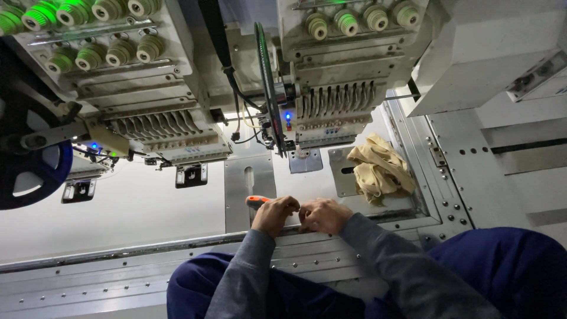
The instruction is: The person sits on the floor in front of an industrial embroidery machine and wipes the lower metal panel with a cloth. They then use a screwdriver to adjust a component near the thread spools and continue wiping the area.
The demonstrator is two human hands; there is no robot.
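Evenly and coolly lit from above and behind the machine heads (159, 88), leaving the pale tabletop (136, 207) bright and nearly washed out (soft shadows only under the heads and beneath the hands). Small blue indicator lights (287, 116) bloom slightly, green glow tints the thread cones (35, 15) at upper left. Reasonably sharp in the middle, softer and bowed toward the edges, dark sleeves short on detail.

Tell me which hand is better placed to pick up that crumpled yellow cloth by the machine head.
Probably the right hand. The yellow cloth lies just up and to its right on the metal table, while the left hand sits farther off and is closed around an orange-handled tool.
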